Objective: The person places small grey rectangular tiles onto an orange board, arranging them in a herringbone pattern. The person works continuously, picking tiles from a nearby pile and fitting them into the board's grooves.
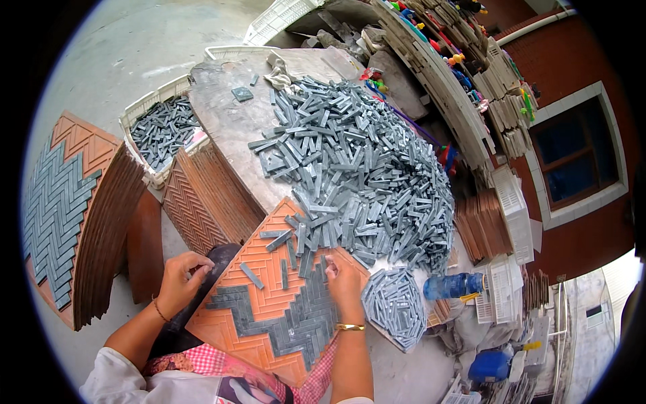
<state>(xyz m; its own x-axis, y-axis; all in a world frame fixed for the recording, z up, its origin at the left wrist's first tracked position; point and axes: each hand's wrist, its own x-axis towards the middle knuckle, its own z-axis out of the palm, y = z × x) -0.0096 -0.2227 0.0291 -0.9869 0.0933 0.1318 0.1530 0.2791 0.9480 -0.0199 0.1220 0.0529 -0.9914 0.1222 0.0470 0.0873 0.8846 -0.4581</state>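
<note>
While grey strips fill only the lower zigzag rows of the orange herringbone tray at the worktop's near edge, most grooves stay bare. Right hand pinches a strip against the tray; left hand grips its left corner. Loose heap lies beyond.

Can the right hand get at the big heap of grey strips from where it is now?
Probably yes. The right hand rests on the orange herringbone tray, and the heap of grey strips spills onto that tray just ahead of its fingers, with nothing in between.
</note>
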